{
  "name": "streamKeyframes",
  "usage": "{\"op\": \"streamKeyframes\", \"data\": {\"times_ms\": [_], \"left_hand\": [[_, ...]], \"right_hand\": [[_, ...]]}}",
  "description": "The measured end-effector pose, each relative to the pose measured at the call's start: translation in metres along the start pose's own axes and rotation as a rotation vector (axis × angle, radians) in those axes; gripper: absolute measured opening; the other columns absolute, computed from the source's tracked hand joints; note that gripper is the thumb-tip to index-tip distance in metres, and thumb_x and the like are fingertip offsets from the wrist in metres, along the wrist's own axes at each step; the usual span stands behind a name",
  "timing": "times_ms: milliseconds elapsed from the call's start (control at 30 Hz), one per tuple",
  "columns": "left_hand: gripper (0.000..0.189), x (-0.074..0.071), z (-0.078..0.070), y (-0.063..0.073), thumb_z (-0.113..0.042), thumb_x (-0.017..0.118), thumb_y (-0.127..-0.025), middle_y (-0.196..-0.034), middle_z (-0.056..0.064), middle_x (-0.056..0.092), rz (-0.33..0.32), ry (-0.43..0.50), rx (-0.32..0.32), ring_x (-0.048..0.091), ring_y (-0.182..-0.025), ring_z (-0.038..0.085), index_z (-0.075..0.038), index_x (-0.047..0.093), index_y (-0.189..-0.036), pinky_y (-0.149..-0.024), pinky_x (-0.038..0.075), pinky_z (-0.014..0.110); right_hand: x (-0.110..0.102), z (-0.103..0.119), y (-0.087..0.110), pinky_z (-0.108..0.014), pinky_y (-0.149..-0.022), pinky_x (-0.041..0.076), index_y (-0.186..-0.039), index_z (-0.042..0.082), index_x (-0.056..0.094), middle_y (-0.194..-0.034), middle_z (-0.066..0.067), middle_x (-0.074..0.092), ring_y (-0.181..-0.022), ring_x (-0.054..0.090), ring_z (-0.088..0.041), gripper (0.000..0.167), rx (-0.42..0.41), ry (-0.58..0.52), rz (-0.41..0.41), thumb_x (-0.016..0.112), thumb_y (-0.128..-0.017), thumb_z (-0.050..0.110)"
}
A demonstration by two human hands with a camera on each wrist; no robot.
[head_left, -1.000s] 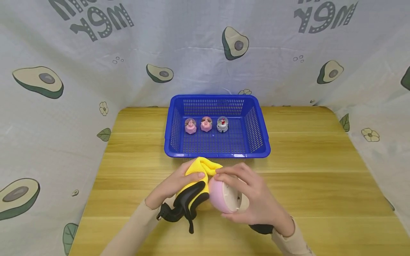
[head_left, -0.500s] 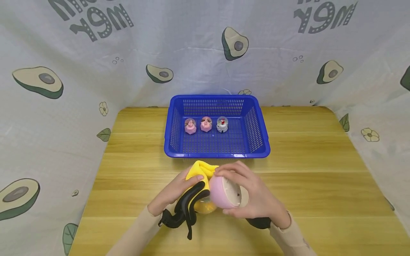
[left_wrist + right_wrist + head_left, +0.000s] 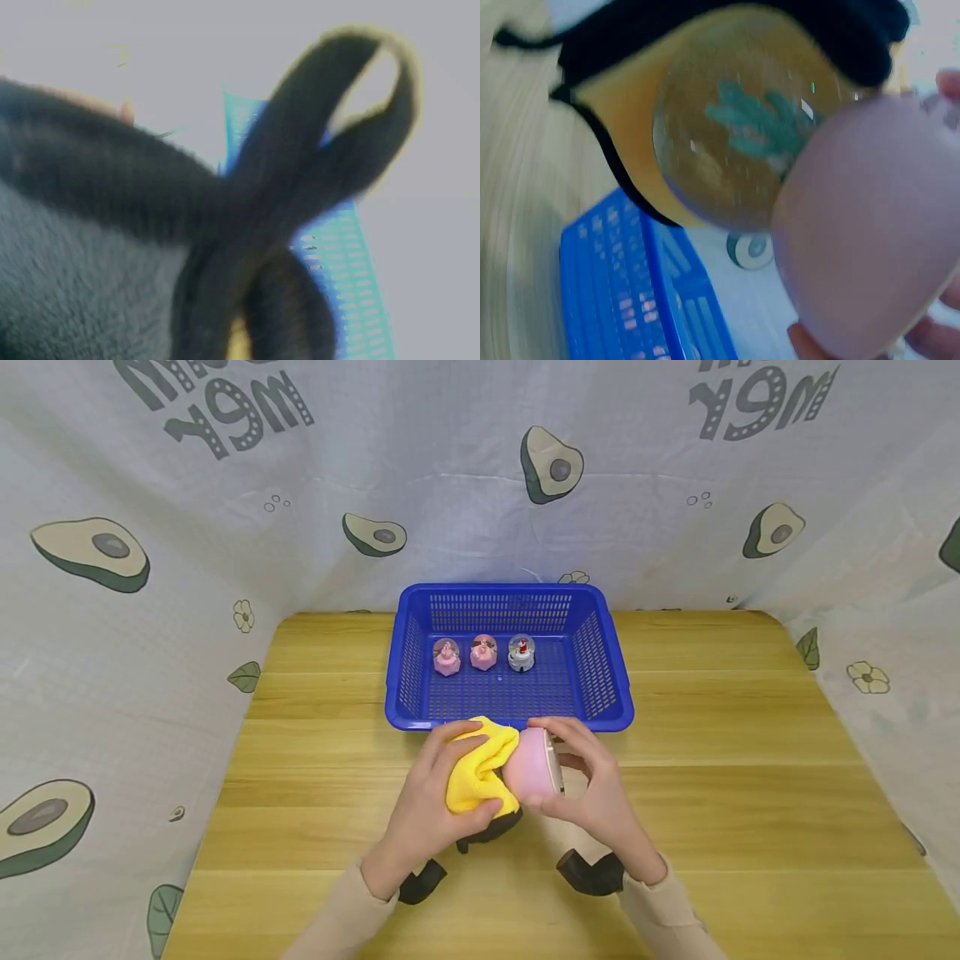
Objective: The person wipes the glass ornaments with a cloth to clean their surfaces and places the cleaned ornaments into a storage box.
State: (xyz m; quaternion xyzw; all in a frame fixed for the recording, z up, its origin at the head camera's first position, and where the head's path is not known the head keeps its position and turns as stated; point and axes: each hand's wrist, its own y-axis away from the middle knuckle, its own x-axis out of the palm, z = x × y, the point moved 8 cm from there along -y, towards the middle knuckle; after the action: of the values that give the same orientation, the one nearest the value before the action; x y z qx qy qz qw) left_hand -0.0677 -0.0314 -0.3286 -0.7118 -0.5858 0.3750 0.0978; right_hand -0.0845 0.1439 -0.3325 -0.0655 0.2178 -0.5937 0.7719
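Note:
My right hand (image 3: 596,785) grips a large snow globe by its pink base (image 3: 531,767), tipped on its side so that the underside faces right. In the right wrist view its clear glass ball (image 3: 735,127) shows, with a green figure inside. A yellow cloth with a black side (image 3: 480,768) is bunched in my left hand (image 3: 423,793), fingers over its top and thumb along its lower edge. It wraps the glass end, hiding the ball in the head view. Dark folds of the cloth (image 3: 255,195) fill much of the left wrist view, blurred.
Just beyond my hands stands a blue plastic basket (image 3: 510,724) on the wooden table (image 3: 712,810). Three small snow globes sit in a row inside it: two pink ones (image 3: 447,658) (image 3: 483,653) and a white one (image 3: 521,654). An avocado-print curtain (image 3: 465,493) hangs behind.
Both hands have moved up towards the basket with the snow globe and cloth. The globe has turned more onto its side, and my left fingers have come over the cloth, whose dangling black folds have shifted underneath.

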Motion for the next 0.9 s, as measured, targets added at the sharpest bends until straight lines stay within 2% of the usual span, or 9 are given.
{"op": "streamKeyframes", "data": {"times_ms": [100, 167, 267, 367, 533, 733, 900], "left_hand": [[0.056, 0.001, -0.011, 0.002, -0.049, 0.062, -0.086, -0.13, 0.015, 0.046, -0.097, -0.107, 0.138, 0.047, -0.118, 0.033, -0.007, 0.052, -0.122, -0.098, 0.042, 0.042], [0.056, 0.001, -0.015, 0.005, -0.046, 0.064, -0.085, -0.129, 0.018, 0.046, -0.156, -0.139, 0.203, 0.045, -0.119, 0.036, -0.005, 0.051, -0.122, -0.101, 0.039, 0.046], [0.059, 0.002, -0.014, 0.008, -0.043, 0.068, -0.083, -0.131, 0.021, 0.043, -0.221, -0.109, 0.227, 0.041, -0.122, 0.038, -0.005, 0.047, -0.124, -0.104, 0.035, 0.048], [0.068, 0.001, -0.004, 0.01, -0.043, 0.073, -0.08, -0.135, 0.024, 0.036, -0.259, 0.015, 0.17, 0.036, -0.124, 0.038, -0.006, 0.042, -0.128, -0.105, 0.033, 0.045], [0.087, 0.0, 0.012, 0.013, -0.045, 0.078, -0.076, -0.142, 0.025, 0.023, -0.307, 0.267, 0.049, 0.03, -0.129, 0.038, -0.007, 0.029, -0.136, -0.106, 0.031, 0.043], [0.099, 0.007, 0.023, 0.017, -0.051, 0.075, -0.076, -0.14, 0.014, 0.03, -0.329, 0.521, -0.138, 0.039, -0.124, 0.026, -0.011, 0.014, -0.143, -0.103, 0.037, 0.031], [0.101, 0.013, 0.029, 0.016, -0.057, 0.072, -0.077, -0.137, 0.014, 0.033, -0.371, 0.609, -0.204, 0.041, -0.121, 0.028, -0.012, 0.01, -0.144, -0.101, 0.039, 0.032]], "right_hand": [[-0.004, -0.008, 0.0, -0.027, -0.079, 0.053, -0.129, -0.002, 0.055, -0.123, -0.008, 0.055, -0.101, 0.051, -0.021, 0.064, 0.086, -0.106, -0.066, 0.074, -0.068, -0.004], [-0.006, -0.012, 0.0, -0.028, -0.075, 0.055, -0.128, -0.004, 0.055, -0.121, -0.009, 0.055, -0.097, 0.052, -0.022, 0.059, 0.149, -0.189, -0.118, 0.07, -0.07, -0.005], [-0.007, -0.018, 0.002, -0.03, -0.071, 0.056, -0.125, -0.002, 0.057, -0.118, -0.01, 0.056, -0.093, 0.055, -0.022, 0.054, 0.238, -0.295, -0.186, 0.064, -0.072, -0.004], [-0.006, -0.021, 0.003, -0.029, -0.073, 0.054, -0.123, 0.005, 0.06, -0.116, -0.01, 0.058, -0.095, 0.056, -0.022, 0.049, 0.291, -0.361, -0.229, 0.059, -0.074, -0.001], [0.002, -0.021, 0.004, -0.028, -0.074, 0.05, -0.121, 0.011, 0.061, -0.114, -0.011, 0.06, -0.095, 0.056, -0.019, 0.045, 0.315, -0.524, -0.226, 0.053, -0.078, 0.006], [0.017, -0.02, 0.007, -0.026, -0.074, 0.047, -0.123, 0.016, 0.059, -0.113, -0.004, 0.061, -0.092, 0.055, -0.014, 0.04, 0.298, -0.663, -0.215, 0.046, -0.085, 0.016], [0.027, -0.02, 0.012, -0.026, -0.077, 0.044, -0.124, 0.019, 0.057, -0.115, -0.001, 0.059, -0.096, 0.052, -0.014, 0.037, 0.275, -0.712, -0.267, 0.044, -0.09, 0.023]]}}
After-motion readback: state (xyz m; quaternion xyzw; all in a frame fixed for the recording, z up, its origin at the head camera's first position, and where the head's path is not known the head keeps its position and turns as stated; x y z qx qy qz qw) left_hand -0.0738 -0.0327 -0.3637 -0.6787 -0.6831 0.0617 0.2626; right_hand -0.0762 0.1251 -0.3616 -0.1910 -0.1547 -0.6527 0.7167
